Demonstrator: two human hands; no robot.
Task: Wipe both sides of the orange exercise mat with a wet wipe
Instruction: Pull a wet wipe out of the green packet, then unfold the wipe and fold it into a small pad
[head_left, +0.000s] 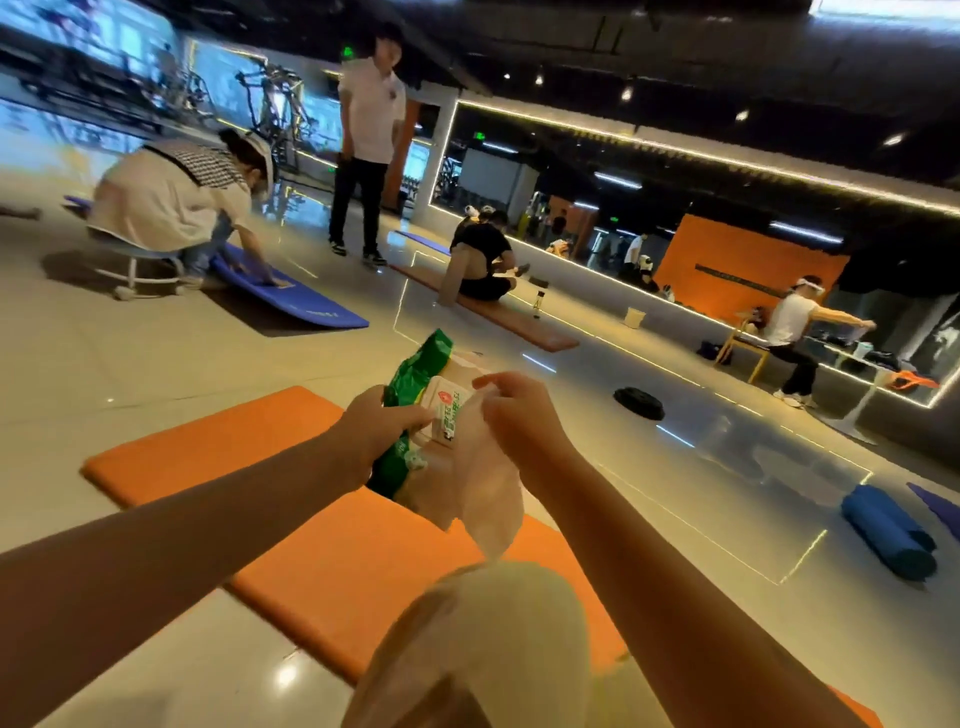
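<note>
The orange exercise mat lies flat on the tiled floor under my arms, running from the left middle to the lower right. My left hand grips a green pack of wet wipes with a white lid, held above the mat. My right hand pinches a white wet wipe that hangs down from the pack's opening. My knee in light trousers covers part of the mat at the bottom.
A person on a stool wipes a blue mat at the left. Another stands behind. A third sits on a brown-orange mat. A black weight plate and a rolled blue mat lie to the right. A mirror wall runs along the back.
</note>
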